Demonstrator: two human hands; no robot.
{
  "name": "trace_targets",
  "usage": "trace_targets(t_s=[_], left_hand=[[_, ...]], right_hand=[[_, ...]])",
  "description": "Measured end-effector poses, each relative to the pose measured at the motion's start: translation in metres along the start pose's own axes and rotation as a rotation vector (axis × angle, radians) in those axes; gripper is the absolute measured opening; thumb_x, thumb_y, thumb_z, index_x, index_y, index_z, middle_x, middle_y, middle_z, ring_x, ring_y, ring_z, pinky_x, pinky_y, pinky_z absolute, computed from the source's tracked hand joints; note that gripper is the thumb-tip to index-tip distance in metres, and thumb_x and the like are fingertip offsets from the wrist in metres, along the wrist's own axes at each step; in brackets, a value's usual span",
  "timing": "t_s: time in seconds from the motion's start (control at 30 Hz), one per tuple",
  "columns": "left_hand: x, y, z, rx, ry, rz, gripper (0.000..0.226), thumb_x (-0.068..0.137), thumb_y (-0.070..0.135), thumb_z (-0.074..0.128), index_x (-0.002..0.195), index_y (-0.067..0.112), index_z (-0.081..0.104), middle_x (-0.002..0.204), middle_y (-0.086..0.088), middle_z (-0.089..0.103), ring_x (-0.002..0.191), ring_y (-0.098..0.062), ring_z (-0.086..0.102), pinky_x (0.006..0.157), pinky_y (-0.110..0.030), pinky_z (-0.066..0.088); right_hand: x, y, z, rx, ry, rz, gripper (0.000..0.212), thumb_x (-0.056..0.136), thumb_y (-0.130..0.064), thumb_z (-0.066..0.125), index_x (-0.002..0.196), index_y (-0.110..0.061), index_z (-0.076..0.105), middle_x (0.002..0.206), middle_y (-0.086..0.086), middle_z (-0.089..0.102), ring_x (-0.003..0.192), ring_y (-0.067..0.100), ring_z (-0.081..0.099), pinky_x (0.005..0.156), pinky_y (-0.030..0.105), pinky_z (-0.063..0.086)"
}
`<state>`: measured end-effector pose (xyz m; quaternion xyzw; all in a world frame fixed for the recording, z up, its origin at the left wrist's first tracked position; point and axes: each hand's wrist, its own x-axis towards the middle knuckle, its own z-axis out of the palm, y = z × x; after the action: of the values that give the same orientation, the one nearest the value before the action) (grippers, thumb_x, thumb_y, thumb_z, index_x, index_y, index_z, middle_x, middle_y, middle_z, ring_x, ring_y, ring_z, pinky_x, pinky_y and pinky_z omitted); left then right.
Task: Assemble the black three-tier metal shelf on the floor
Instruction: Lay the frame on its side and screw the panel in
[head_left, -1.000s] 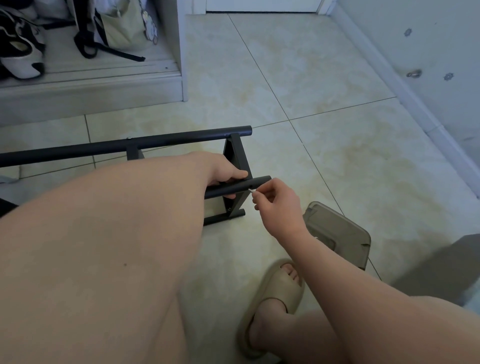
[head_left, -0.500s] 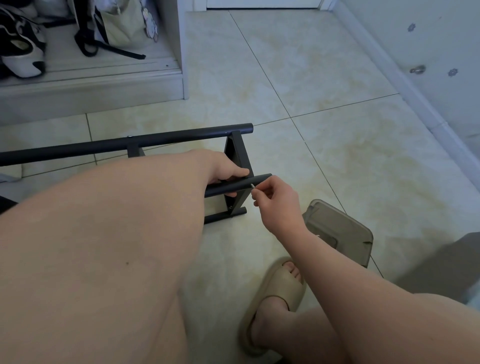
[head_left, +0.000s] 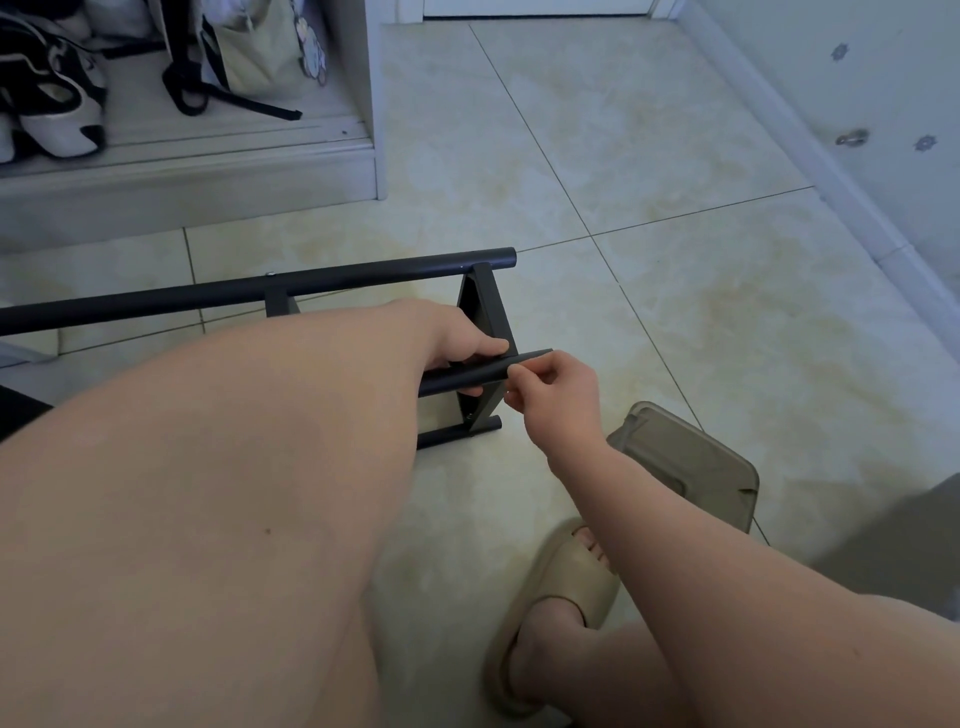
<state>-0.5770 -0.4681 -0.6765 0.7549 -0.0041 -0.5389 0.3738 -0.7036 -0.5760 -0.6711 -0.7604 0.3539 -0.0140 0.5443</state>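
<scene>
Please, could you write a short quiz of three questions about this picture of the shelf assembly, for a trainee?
1. True or false: the left hand touches nothing.
2. The fingertips of the right hand are at: A) the end of the middle black tube; B) a shoe; C) the door.
3. How many black tubes meet the end bracket?
Key: 1 false, it grips the middle black tube. 2 A. 3 three.
</scene>
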Motion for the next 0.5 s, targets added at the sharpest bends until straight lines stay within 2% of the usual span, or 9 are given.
trace_targets(t_s=[0.1,0.17,0.23,0.33,0.37,0.4,0.43,0.5], left_hand=[[0.0010,0.0000,0.0005,-0.010,0.002,0.007,0.045,0.098,0.044,0.061,0.121,0.007,0.069,0.113,-0.007,0.075,0.107,-0.024,0.072,0.108,-0.042,0.048],[0.0006,-0.0003,0.0009,-0.022,0.005,0.006,0.044,0.098,0.043,0.061,0.122,0.007,0.069,0.114,-0.006,0.075,0.107,-0.024,0.072,0.107,-0.042,0.049],[-0.0004,0.0000,0.0016,-0.028,0.007,0.003,0.043,0.098,0.042,0.062,0.121,0.007,0.069,0.114,-0.006,0.075,0.106,-0.024,0.072,0.107,-0.042,0.049],[-0.0006,0.0009,0.0020,-0.033,0.013,0.005,0.043,0.098,0.042,0.061,0.122,0.007,0.069,0.114,-0.005,0.075,0.106,-0.024,0.072,0.106,-0.041,0.050],[-0.0005,0.0012,0.0019,-0.035,0.014,0.005,0.044,0.098,0.042,0.061,0.123,0.007,0.068,0.115,-0.006,0.075,0.106,-0.024,0.072,0.106,-0.041,0.050],[-0.0002,0.0012,0.0017,-0.031,0.013,0.005,0.044,0.098,0.043,0.061,0.123,0.007,0.068,0.115,-0.006,0.075,0.106,-0.024,0.072,0.106,-0.041,0.050],[0.0001,0.0011,0.0017,-0.023,0.013,0.004,0.045,0.098,0.044,0.061,0.122,0.007,0.069,0.114,-0.006,0.075,0.106,-0.023,0.072,0.106,-0.042,0.050],[0.0008,0.0006,0.0017,-0.015,0.014,0.006,0.046,0.097,0.044,0.062,0.122,0.006,0.068,0.113,-0.007,0.075,0.105,-0.023,0.072,0.106,-0.042,0.050]], right_hand=[[-0.0008,-0.0005,0.0007,0.026,0.004,0.016,0.019,0.094,-0.008,0.066,0.076,-0.012,0.062,0.064,-0.001,0.067,0.065,0.020,0.067,0.080,0.047,0.061],[-0.0012,-0.0011,-0.0018,-0.167,-0.037,-0.086,0.017,0.095,-0.011,0.064,0.079,-0.015,0.060,0.073,0.006,0.069,0.072,0.026,0.068,0.070,0.039,0.058],[-0.0019,-0.0019,-0.0049,-0.324,-0.072,-0.170,0.013,0.096,-0.014,0.062,0.083,-0.013,0.060,0.080,0.010,0.069,0.075,0.026,0.066,0.060,0.032,0.050],[0.0009,-0.0020,-0.0062,-0.319,-0.057,-0.172,0.015,0.096,-0.012,0.062,0.081,-0.013,0.059,0.076,0.012,0.070,0.065,0.023,0.064,0.049,0.019,0.045],[0.0014,-0.0027,-0.0049,-0.263,-0.042,-0.140,0.017,0.095,-0.011,0.063,0.079,-0.014,0.059,0.073,0.010,0.070,0.065,0.024,0.066,0.053,0.018,0.048],[0.0016,-0.0030,-0.0031,-0.176,-0.032,-0.090,0.018,0.095,-0.009,0.063,0.078,-0.013,0.059,0.070,0.008,0.069,0.065,0.025,0.067,0.061,0.021,0.055],[0.0013,-0.0028,-0.0014,-0.075,-0.027,-0.033,0.018,0.095,-0.007,0.064,0.078,-0.012,0.060,0.066,0.005,0.068,0.063,0.022,0.066,0.073,0.030,0.061],[-0.0003,-0.0007,0.0013,0.094,-0.023,0.057,0.017,0.095,-0.005,0.064,0.078,-0.009,0.062,0.061,-0.001,0.067,0.059,0.014,0.065,0.083,0.047,0.062]])
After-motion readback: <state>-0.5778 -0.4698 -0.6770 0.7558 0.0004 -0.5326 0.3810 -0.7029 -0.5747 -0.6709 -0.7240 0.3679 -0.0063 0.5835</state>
